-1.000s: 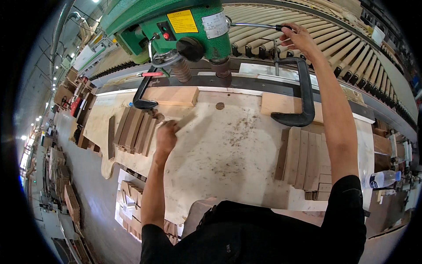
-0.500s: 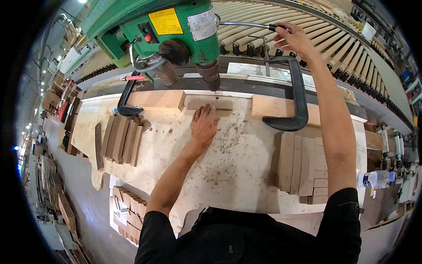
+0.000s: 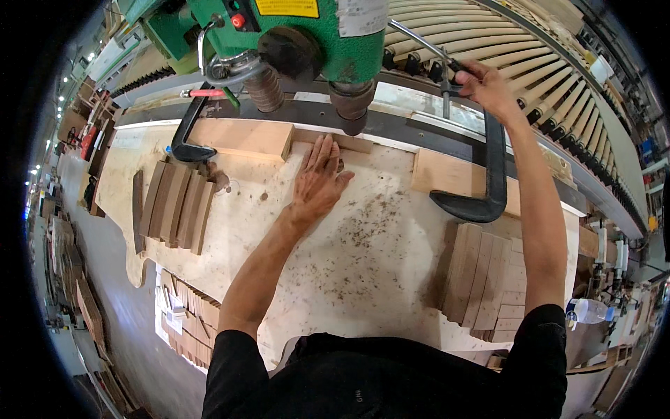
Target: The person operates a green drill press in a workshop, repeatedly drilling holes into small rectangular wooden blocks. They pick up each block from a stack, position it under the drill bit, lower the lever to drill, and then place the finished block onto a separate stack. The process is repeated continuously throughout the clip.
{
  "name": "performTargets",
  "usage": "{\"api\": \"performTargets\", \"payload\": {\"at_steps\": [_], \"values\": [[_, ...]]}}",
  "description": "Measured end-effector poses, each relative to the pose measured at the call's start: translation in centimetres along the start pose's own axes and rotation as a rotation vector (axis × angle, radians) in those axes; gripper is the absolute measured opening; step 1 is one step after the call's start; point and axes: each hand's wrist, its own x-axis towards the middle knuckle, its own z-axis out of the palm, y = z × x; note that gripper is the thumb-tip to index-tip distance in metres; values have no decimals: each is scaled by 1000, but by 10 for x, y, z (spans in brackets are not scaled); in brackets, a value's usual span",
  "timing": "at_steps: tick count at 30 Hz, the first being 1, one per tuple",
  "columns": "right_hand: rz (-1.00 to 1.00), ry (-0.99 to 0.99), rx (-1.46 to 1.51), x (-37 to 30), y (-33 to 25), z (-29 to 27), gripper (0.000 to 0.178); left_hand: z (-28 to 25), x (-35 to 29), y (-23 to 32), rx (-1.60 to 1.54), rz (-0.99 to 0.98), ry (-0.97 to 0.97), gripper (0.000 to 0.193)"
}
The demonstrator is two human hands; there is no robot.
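Observation:
My left hand [image 3: 321, 180] lies on the board with its fingers stretched out flat, their tips pressing a short brown wooden strip [image 3: 357, 143]. The strip lies along the back fence, its left end at the pale stop block [image 3: 244, 137]. Above the strip hangs the dark chuck [image 3: 351, 105] of a green drill press [image 3: 356, 63]; I cannot make out the bit's tip. My right hand [image 3: 488, 89] is closed round the black grip of the press's metal lever [image 3: 422, 40], out to the right.
Black C-clamps [image 3: 494, 167] hold pale blocks at both sides of the fence. Stacks of brown strips stand at left [image 3: 174, 206] and right [image 3: 481, 276]. Wood chips litter the pale board [image 3: 349, 293]. Behind runs a roller conveyor [image 3: 488, 45]; a plastic bottle [image 3: 588, 311] is at far right.
My right hand has pulled the lever downward, and the chuck appears lower. The strip has moved back and left, against the fence and left block, with my left hand flattening on it.

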Motion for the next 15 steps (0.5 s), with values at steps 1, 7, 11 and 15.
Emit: {"api": "performTargets", "payload": {"at_steps": [1, 7, 11, 15], "values": [[37, -9, 4, 6, 9, 13, 41, -2, 0, 1, -10, -9, -4, 71], [-155, -56, -273, 58, 52, 103, 51, 2, 1, -1, -15, -32, -29, 69], [-164, -20, -265, 74, 47, 146, 57, 1, -3, -3, -30, -40, -21, 67], [-118, -16, -236, 86, 43, 161, 60, -4, 2, 2, -61, -42, -12, 62]]}}
